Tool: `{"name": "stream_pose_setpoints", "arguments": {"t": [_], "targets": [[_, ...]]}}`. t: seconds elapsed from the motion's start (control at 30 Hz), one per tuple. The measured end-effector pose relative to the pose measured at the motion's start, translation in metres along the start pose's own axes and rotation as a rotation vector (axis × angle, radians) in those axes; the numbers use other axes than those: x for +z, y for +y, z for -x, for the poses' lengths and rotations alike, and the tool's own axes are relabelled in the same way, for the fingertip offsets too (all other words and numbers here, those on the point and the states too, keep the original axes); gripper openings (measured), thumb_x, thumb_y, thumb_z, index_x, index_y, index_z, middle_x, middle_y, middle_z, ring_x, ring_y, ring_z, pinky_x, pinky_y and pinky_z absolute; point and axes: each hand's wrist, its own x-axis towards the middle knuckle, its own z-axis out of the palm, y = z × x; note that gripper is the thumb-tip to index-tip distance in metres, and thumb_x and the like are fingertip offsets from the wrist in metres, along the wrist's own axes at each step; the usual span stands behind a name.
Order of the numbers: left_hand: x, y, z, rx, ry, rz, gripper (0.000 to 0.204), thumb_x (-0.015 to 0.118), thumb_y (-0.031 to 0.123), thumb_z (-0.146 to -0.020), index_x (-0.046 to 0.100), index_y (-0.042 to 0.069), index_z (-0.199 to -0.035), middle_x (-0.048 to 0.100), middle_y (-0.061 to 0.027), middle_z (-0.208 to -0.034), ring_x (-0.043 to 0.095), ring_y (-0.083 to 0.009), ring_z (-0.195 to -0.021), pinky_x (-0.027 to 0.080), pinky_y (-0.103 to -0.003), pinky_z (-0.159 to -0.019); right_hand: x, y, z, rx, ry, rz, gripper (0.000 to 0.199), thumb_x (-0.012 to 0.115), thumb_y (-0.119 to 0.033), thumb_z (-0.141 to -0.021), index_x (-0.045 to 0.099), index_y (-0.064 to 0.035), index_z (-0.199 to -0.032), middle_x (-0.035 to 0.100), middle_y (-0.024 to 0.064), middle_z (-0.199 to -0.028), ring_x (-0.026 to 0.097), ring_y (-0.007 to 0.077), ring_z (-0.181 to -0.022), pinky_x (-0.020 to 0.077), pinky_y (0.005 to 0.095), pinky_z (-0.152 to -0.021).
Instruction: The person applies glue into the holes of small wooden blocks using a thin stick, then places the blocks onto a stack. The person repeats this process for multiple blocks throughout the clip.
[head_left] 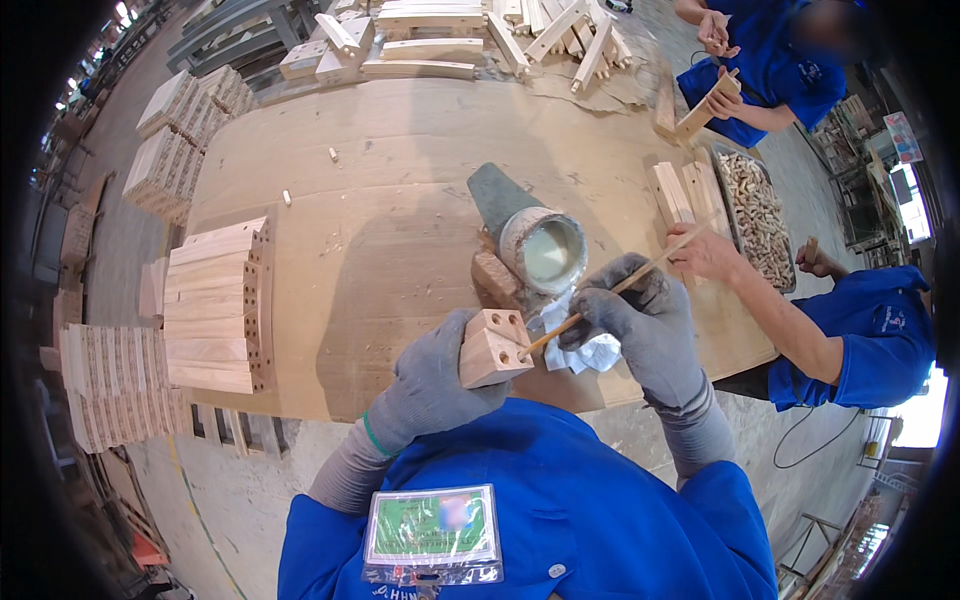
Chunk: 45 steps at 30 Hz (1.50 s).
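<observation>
My left hand (428, 378), in a grey glove with a green cuff edge, is closed around wooden pieces (485, 352) with round holes in their ends. My gloved right hand (640, 318) grips a long thin wooden stick (552, 336), its lower tip at one of the holes; whether the tip is inside cannot be made out. Just beyond my hands stands a crusted round pot (515, 246) of whitish liquid. A crumpled white cloth or paper (590, 352) lies below my right hand, partly hidden by it.
A row of drilled wooden pieces (212, 310) lies at left. Wooden bars (425, 50) are heaped at the far edge. A tray of dowels (755, 205) sits at right, where a co-worker's hand (705, 255) reaches in. Another person (765, 65) holds a wooden piece.
</observation>
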Motion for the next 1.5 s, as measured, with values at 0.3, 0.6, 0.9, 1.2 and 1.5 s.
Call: {"name": "stream_pose_setpoints", "arguments": {"t": [0.3,0.6,0.9,1.2,1.5], "targets": [[0.001,-0.004,0.003,0.013,0.017,-0.027,0.063,0.079,0.026,-0.060,0.050,0.004,-0.112,0.063,-0.0127,-0.093,0.064,-0.0287,-0.083,0.051,-0.037,-0.071,0.006,-0.017,0.010,0.015,-0.033,0.099,0.017,0.067,-0.001,-0.081,0.058,0.0031,-0.095,0.065,0.0076,-0.081,0.063,0.0102,-0.073,0.0506,0.0208,-0.062],[-0.002,-0.004,0.003,0.125,0.079,-0.060,0.054,0.077,0.023,-0.065,0.051,0.005,-0.109,0.064,-0.0114,-0.090,0.065,-0.0278,-0.077,0.052,-0.035,-0.066,0.004,-0.024,0.012,-0.016,-0.028,0.146,0.017,0.068,-0.004,-0.081,0.060,0.0025,-0.094,0.066,0.0072,-0.080,0.062,0.0095,-0.072,0.0494,0.0209,-0.061],[-0.042,-0.057,0.006,0.136,0.452,0.085,0.040,0.066,0.018,-0.077,0.050,0.002,-0.110,0.059,-0.0123,-0.095,0.061,-0.0248,-0.085,0.051,-0.037,-0.073,-0.041,0.033,-0.020,-0.559,0.239,0.487,0.014,0.071,-0.005,-0.078,0.058,-0.0009,-0.081,0.066,0.0105,-0.079,0.063,0.0140,-0.068,0.0488,0.0250,-0.057],[-0.093,-0.091,-0.011,-0.026,0.808,1.497,0.038,0.060,0.028,-0.085,0.050,-0.003,-0.103,0.056,-0.0130,-0.085,0.056,-0.0234,-0.078,0.047,-0.038,-0.082,-0.047,0.057,-0.034,-0.733,0.155,0.855,0.019,0.073,-0.010,-0.074,0.057,-0.0030,-0.081,0.063,0.0142,-0.094,0.064,0.0270,-0.077,0.0510,0.0332,-0.064],[-0.080,-0.124,-0.015,-0.201,0.716,1.791,0.047,0.062,0.034,-0.084,0.046,-0.005,-0.105,0.055,-0.0176,-0.088,0.056,-0.0286,-0.087,0.046,-0.041,-0.087,-0.044,0.031,-0.008,-0.665,0.057,0.832,0.014,0.066,0.009,-0.069,0.061,0.0002,-0.079,0.060,0.0140,-0.097,0.061,0.0233,-0.087,0.0492,0.0301,-0.076]]}}
